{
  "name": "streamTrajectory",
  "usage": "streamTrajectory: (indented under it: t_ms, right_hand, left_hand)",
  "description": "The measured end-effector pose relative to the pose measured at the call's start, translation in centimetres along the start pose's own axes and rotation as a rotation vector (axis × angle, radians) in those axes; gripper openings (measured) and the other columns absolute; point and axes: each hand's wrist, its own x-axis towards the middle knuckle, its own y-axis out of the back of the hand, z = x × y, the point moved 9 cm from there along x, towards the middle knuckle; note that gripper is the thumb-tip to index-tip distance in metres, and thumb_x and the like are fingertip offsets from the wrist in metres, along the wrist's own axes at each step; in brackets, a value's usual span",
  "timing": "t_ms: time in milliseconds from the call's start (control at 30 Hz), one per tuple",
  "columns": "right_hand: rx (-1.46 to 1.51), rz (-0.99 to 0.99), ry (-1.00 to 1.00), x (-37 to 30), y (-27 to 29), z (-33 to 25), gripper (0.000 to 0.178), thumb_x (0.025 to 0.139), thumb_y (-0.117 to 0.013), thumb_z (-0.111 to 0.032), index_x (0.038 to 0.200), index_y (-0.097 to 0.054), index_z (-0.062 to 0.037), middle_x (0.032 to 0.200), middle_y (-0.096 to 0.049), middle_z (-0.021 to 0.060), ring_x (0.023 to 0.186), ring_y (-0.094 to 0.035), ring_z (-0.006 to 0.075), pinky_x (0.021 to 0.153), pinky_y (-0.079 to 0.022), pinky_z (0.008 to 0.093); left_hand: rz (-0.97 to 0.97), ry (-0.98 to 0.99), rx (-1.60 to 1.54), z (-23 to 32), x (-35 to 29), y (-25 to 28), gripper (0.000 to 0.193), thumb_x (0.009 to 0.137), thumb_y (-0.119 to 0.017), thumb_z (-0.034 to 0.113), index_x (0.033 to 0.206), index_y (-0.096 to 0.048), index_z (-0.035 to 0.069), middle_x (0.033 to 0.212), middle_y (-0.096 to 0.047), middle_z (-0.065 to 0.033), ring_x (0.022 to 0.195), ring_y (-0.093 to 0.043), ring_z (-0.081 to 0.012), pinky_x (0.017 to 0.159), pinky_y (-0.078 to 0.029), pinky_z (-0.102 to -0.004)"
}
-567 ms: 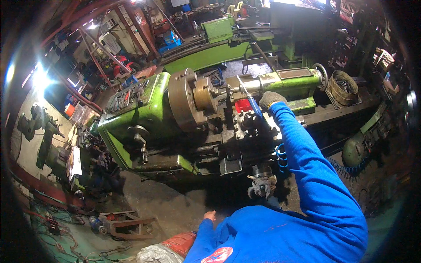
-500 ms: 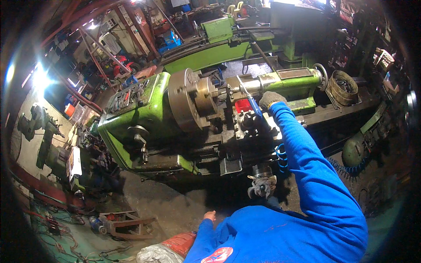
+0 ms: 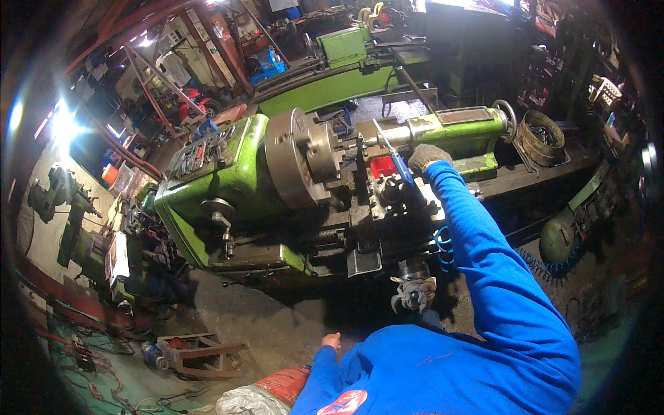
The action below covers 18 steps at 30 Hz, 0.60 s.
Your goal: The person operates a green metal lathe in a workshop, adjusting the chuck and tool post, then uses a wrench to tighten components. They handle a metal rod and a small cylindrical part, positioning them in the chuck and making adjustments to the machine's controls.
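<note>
Blue-handled tool [image 3: 399,166] slants up-left toward the lathe chuck [image 3: 290,158], gloved right hand [image 3: 427,156] grip pinching it.

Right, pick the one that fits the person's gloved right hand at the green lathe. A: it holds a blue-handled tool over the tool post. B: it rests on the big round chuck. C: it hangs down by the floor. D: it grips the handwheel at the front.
A: the gloved right hand grips a blue-handled tool reaching over the tool post, clear of the chuck.

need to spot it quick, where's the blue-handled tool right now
In the head view the blue-handled tool is right of centre, over the green lathe's tool post, held in the gloved right hand, just right of the red box.
</note>
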Motion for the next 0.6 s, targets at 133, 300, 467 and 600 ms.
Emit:
streamTrajectory:
  t_ms: [133,300,467,600]
  right_hand:
    - [-0.008,0.001,-0.007,0.1,0.0,0.3,0.047,0.087,-0.069,-0.036,0.126,-0.079,-0.0123,0.136,-0.072,0.019,0.127,-0.069,0.0395,0.108,-0.054,0.0499]
    - [-0.003,-0.007,0.005,0.6,-0.6,0.2,0.047,0.087,-0.069,-0.036,0.126,-0.079,-0.0121,0.137,-0.071,0.0189,0.129,-0.068,0.0392,0.109,-0.054,0.0494]
    - [-0.025,-0.006,-0.007,0.1,0.1,0.5,0.047,0.088,-0.068,-0.036,0.128,-0.078,-0.0123,0.139,-0.07,0.0191,0.129,-0.067,0.0395,0.109,-0.054,0.0496]
    - [0.005,-0.009,0.002,-0.7,-0.5,0.5,0.046,0.088,-0.067,-0.034,0.127,-0.078,-0.012,0.139,-0.07,0.019,0.129,-0.067,0.0396,0.109,-0.054,0.0503]
  left_hand:
    - [-0.008,-0.024,0.044,0.4,0.3,-0.6,0.034,0.109,-0.057,0.031,0.117,-0.073,0.002,0.104,-0.077,-0.0168,0.097,-0.076,-0.0309,0.082,-0.062,-0.0443]
    - [-0.006,-0.144,0.08,-1.7,3.5,-0.8,0.037,0.109,-0.055,0.035,0.113,-0.074,0.002,0.103,-0.076,-0.015,0.086,-0.076,-0.0278,0.071,-0.061,-0.0433]
    - [-0.023,-0.12,0.025,-1.2,3.8,-1.4,0.038,0.107,-0.058,0.038,0.111,-0.074,0.004,0.103,-0.076,-0.013,0.083,-0.075,-0.0244,0.066,-0.061,-0.044]
    - [-0.029,0.025,-0.063,-2.6,1.4,-1.2,0.04,0.106,-0.061,0.04,0.111,-0.074,0.002,0.101,-0.076,-0.0136,0.083,-0.075,-0.0259,0.071,-0.062,-0.0443]
